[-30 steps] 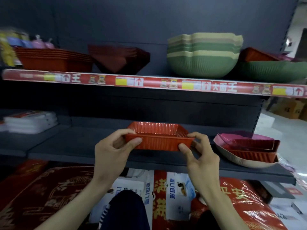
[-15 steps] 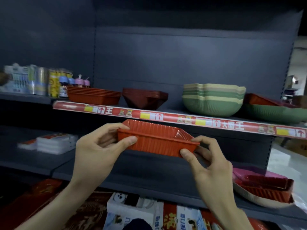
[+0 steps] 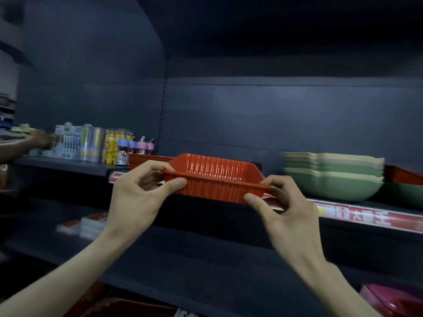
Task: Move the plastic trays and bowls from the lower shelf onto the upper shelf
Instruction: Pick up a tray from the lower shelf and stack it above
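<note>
Head view | left grip (image 3: 139,193) and right grip (image 3: 283,202) pinch red tray (image 3: 215,179) ends | level with upper shelf (image 3: 357,213)

One head-worn wide-angle view, and it faces straight into the dark grey metal shelving unit (image 3: 274,122). Both forearms rise from the bottom edge. The left hand (image 3: 137,193) and right hand (image 3: 283,209) sit close to the lens, mid-frame, pinching the ribbed red plastic tray (image 3: 215,179), whose inside shows from slightly above. Right of the right hand sits the stack of green and beige plastic bowls (image 3: 332,177), a little farther off. Above the left hand, the lens bends the vertical panel seam (image 3: 163,99).
</note>
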Demonstrator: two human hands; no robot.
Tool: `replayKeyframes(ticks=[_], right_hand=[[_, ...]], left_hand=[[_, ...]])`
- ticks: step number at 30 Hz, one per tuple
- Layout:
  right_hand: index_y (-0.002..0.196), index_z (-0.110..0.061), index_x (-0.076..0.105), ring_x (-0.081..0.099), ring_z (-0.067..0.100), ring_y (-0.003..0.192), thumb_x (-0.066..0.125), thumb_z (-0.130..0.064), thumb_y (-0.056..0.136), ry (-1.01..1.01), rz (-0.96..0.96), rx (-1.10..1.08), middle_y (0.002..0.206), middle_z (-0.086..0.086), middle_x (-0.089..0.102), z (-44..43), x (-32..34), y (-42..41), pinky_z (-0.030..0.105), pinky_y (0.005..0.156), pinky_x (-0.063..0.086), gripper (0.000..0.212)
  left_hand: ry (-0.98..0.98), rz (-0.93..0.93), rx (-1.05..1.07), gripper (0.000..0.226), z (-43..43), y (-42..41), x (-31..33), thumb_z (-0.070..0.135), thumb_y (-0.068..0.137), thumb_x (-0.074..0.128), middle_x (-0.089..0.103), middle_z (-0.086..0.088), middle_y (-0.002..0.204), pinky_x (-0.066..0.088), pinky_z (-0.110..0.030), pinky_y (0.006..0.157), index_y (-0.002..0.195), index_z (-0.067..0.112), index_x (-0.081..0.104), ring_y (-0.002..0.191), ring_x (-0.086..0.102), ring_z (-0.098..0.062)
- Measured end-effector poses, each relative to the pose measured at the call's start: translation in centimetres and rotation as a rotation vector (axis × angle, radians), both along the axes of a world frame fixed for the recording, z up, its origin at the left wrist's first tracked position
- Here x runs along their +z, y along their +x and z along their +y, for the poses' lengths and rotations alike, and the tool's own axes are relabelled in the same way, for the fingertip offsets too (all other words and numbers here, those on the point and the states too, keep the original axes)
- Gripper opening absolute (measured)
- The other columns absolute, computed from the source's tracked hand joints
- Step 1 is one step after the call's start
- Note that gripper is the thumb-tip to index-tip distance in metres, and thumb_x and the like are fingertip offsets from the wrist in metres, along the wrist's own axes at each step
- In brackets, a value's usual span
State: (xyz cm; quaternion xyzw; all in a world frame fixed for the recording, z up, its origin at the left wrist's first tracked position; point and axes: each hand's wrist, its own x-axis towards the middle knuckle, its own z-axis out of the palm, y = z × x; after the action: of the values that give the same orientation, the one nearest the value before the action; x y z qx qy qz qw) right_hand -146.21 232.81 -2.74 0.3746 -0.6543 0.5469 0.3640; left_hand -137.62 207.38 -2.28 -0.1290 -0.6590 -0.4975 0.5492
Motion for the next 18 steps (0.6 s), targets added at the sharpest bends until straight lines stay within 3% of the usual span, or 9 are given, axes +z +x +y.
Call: replayKeyframes(ticks=[8, 12, 18], right_hand=[[0.102, -0.039, 0.06, 0.071, -0.002, 0.099, 0.087, -0.033, 0.084, 0.051, 0.156, 0.005, 0.103, -0.03, 0.071, -4.9, 2.2, -3.3, 0.012, 0.089, 0.051, 0.033], [0.103, -0.036, 0.06, 0.07, -0.005, 0.096, 0.087, -0.03, 0.085, 0.032, 0.132, 0.031, 0.103, -0.03, 0.071, -7.1, 3.3, -4.1, 0.006, 0.082, 0.049, 0.033], [0.103, -0.032, 0.063, 0.07, -0.004, 0.088, 0.085, -0.038, 0.086, 0.031, 0.074, 0.048, 0.091, -0.026, 0.073, -10.6, 5.5, -5.8, 0.006, 0.076, 0.048, 0.029]], left_hand=[[-0.054, 0.059, 0.101, 0.024, -4.9, -2.2, 1.7, 0.023, 0.078, 0.087, 0.079, -0.001, 0.1, 0.063, -0.042, 0.091, 0.096, 0.013, 0.075, 0.097, 0.078, -0.02], [-0.1, 0.114, 0.15, 0.021, -6.8, -3.0, 2.9, 0.009, 0.081, 0.088, 0.078, -0.001, 0.096, 0.059, -0.022, 0.085, 0.097, 0.005, 0.074, 0.093, 0.076, -0.015], [-0.122, 0.099, 0.181, 0.02, -10.2, -4.2, 5.8, 0.011, 0.082, 0.088, 0.078, -0.002, 0.098, 0.059, -0.024, 0.087, 0.097, 0.01, 0.074, 0.095, 0.076, -0.017]])
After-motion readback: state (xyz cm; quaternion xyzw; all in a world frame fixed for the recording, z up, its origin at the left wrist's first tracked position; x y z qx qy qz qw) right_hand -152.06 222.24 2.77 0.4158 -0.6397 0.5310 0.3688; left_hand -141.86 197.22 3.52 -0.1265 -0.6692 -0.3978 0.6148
